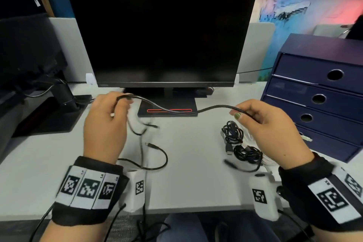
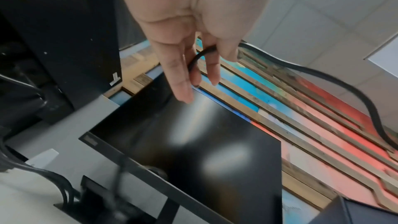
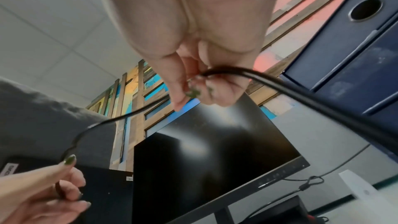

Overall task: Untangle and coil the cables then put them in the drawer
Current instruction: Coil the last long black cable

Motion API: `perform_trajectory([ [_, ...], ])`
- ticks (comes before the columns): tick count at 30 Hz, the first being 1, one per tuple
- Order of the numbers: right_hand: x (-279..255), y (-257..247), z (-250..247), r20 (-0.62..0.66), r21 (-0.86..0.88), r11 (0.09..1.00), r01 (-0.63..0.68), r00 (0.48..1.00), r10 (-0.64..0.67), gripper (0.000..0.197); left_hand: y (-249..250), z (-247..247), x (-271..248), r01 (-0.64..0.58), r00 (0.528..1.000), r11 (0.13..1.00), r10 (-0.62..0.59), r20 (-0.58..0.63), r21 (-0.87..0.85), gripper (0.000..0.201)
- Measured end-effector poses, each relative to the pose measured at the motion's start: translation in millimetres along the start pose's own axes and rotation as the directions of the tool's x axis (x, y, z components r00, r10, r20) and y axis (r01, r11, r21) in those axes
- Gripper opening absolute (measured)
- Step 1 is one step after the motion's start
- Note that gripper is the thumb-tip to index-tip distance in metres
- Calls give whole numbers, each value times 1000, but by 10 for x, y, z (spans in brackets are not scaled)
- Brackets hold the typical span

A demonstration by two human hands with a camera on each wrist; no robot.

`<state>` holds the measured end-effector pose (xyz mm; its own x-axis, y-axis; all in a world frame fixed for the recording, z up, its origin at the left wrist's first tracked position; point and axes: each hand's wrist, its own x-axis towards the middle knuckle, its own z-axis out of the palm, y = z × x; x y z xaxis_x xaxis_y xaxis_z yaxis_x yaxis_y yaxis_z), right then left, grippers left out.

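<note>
Head view: both hands are raised over the white desk [image 1: 186,182], a thin black rubber cable [image 1: 176,110] sagging between them — left hand [image 1: 106,124] curled round one end, right hand [image 1: 269,127] pinching the other. Tangled black cables [image 1: 239,147] lie beside the closed navy-blue drawer unit [image 1: 318,92].

Left wrist view: fingers [image 2: 183,77] point down, the cable looped through them.

Right wrist view: thumb and fingertips [image 3: 178,98] clamp the cable.

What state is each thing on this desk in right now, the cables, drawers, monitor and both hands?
Left hand: grips the held cable.
Right hand: pinches the held cable.
Held cable: off the desk, sagging between both hands.
Cable bundles: on the desk, still tangled.
Drawers: all shut.
Monitor: screen dark.
</note>
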<state>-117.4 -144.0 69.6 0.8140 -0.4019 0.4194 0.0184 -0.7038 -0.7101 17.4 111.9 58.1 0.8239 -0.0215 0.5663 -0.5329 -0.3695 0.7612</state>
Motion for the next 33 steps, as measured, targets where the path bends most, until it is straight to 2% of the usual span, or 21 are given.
perform_trajectory([
  [3, -18, 38, 24, -107, -234, 972, 15, 993, -41, 7, -4, -133, 47, 11, 997, 987, 2, -79, 163, 20],
  [5, -21, 27, 31, -114, -310, 951, 0, 993, -37, 12, 8, -160, 58, 25, 998, 994, -19, -56, 106, 21],
  [9, 8, -38, 38, -41, -73, 995, -68, 997, 65, 16, 92, -140, 20, 49, 996, 997, -45, 79, -55, 26],
  [11, 15, -88, 52, -24, 112, 992, -53, 998, 56, 20, 194, -113, -27, 85, 974, 979, -42, 224, -187, 28],
  [13, 34, -120, 51, -39, 263, 965, -23, 999, 35, 25, 299, -79, -93, 130, 907, 946, 7, 421, -296, 39],
  [15, 84, -124, 33, -61, 418, 908, 8, 998, 20, 30, 396, -45, -176, 179, 803, 928, 55, 594, -327, 54],
  [17, 142, -116, -1, -58, 577, 816, 30, 998, 5, 30, 475, 9, -257, 194, 712, 943, 54, 700, -269, 56],
  [18, 164, -109, -21, -56, 607, 793, 53, 998, -24, 29, 495, 51, -288, 165, 703, 958, 54, 709, -236, 52],
  [19, 175, -106, -41, -42, 619, 781, 76, 997, -63, 28, 502, 96, -316, 92, 727, 973, 79, 682, -210, 47],
  [20, 177, -95, -58, -18, 636, 767, 88, 995, -100, 27, 480, 144, -327, -22, 776, 983, 130, 617, -181, 42],
  [22, 148, -87, -98, 37, 664, 741, 99, 986, -165, 26, 443, 207, -309, -244, 868, 965, 260, 422, -93, 26],
  [23, 124, -94, -120, 64, 669, 736, 109, 977, -203, 26, 439, 224, -298, -318, 882, 947, 311, 354, -40, 18],
  [25, 68, -106, -160, 140, 700, 710, 78, 960, -244, 30, 405, 253, -297, -404, 875, 911, 360, 325, 79, 28],
  [27, 24, -127, -201, 216, 753, 659, 2, 944, -249, 36, 377, 292, -311, -419, 855, 897, 339, 392, 139, 40],
  [30, -38, -158, -202, 284, 790, 611, -55, 916, -284, 34, 319, 372, -350, -328, 808, 939, 225, 544, 100, 47],
  [33, -100, -180, -162, 338, 757, 652, -42, 879, -336, 29, 299, 432, -401, -207, 775, 976, 119, 621, 72, 48],
])
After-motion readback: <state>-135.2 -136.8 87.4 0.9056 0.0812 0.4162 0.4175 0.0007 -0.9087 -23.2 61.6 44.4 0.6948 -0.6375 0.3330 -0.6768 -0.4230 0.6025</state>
